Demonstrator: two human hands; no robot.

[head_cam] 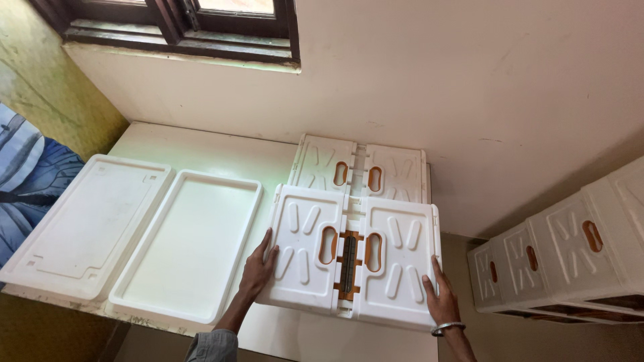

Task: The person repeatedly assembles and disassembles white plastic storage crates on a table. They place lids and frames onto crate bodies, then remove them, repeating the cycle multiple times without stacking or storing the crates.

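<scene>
So we've got both hands on a white folded plastic panel (352, 258) that's lying flat near the front edge of the white table (201, 144). It's two hinged halves with oval handle slots and an orange-brown hinge strip down the middle. Our left hand (258, 268) sits flat against the panel's left edge, fingers pressed together and pointing up along the side. Our right hand (439, 298), with a metal bangle (448, 328) on the wrist, does the same on the lower right edge, fingers laid along the side rather than pinching anything. Just behind the panel, touching or nearly so, there's a second folded panel (359, 171) of the same kind, pushed up against the wall. To the left, two shallow white trays lie side by side: the near tray (137, 295) is rim-up and holds nothing, and the far tray (40, 271) at the table's left end looks flipped over or lid-like, hard to tell from this angle. Off to the right, lower than the table, a row of assembled white crates (570, 261) stands with the same oval handles; we can't see whether anything is inside them.
</scene>
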